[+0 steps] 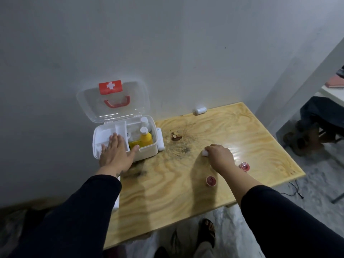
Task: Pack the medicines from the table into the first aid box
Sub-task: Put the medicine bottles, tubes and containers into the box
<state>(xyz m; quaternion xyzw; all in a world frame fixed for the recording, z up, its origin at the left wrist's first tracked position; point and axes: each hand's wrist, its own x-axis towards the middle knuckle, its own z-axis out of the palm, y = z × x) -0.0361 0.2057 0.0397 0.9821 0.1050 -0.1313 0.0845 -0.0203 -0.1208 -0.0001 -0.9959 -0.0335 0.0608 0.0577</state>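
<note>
The white first aid box (147,152) stands at the left end of the wooden table (167,192), its clear lid (113,101) with a red cross propped open against the wall. Inside stand a yellow bottle (146,139) and a clear bottle with a white cap (144,122). My left hand (116,153) lies flat, fingers straight, on the box's front rim and inner tray. My right hand (219,155) grips a small white item (204,152) on the table. Two small red-topped cups (211,181) (244,166) sit near my right wrist. A white roll (199,110) lies by the wall.
A dark stain (176,136) marks the tabletop beside the box. Another table (331,92) and a seated person's legs (316,116) are at the right. My sandalled foot (206,231) shows below the table's near edge. A black cable (296,190) lies on the floor.
</note>
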